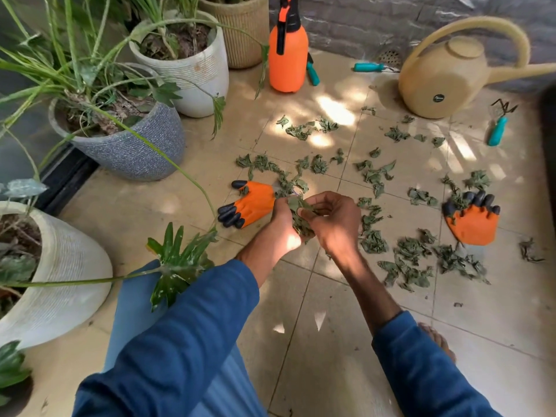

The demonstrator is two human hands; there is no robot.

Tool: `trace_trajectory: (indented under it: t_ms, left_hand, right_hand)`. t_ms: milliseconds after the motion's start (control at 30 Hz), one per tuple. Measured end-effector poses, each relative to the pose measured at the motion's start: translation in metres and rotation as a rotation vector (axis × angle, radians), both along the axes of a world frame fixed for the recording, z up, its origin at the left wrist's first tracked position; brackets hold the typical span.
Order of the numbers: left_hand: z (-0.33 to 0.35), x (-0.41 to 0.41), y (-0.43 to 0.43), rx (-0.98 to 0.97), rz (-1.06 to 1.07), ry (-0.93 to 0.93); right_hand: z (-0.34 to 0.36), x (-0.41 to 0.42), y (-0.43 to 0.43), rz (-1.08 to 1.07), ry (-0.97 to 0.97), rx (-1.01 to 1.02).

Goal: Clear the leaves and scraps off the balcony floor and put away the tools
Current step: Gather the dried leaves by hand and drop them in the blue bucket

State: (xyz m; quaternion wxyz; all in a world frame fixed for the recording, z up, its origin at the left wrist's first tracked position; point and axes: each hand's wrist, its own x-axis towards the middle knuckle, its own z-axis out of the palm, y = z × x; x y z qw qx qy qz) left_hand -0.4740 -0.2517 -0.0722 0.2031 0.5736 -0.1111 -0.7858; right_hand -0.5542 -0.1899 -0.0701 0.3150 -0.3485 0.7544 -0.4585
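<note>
Dry green leaf scraps (406, 254) lie scattered over the beige tiled floor (331, 326). My left hand (282, 219) holds a bunch of gathered leaves (298, 216), and my right hand (337, 219) pinches leaves at the top of that same bunch. One orange glove with black fingertips (249, 204) lies just left of my hands, a second orange glove (472, 221) to the right among the scraps. An orange spray bottle (288, 52) and a tan watering can (445, 76) stand at the back. Teal-handled tools lie behind the bottle (313, 73), near the wall (368, 67) and at the right (498, 130).
Several potted plants line the left side: a grey pot (132, 145), a white ribbed pot (198, 76), a tan pot (243, 25) and a large white pot (60, 272). Long leafy stems hang over the floor near my left arm. A stone wall (391, 22) closes the back.
</note>
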Motion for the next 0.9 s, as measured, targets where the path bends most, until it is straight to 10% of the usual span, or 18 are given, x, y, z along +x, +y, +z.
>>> trace_trajectory:
  t_ms: [433, 900]
  left_hand:
    - [-0.012, -0.007, -0.004, -0.051, -0.037, -0.088]
    - [-0.012, -0.013, -0.017, -0.227, -0.029, -0.105]
  right_hand:
    - [-0.025, 0.007, 0.000, 0.166, 0.598, -0.071]
    - [-0.003, -0.050, 0.040, 0.141, -0.134, -0.153]
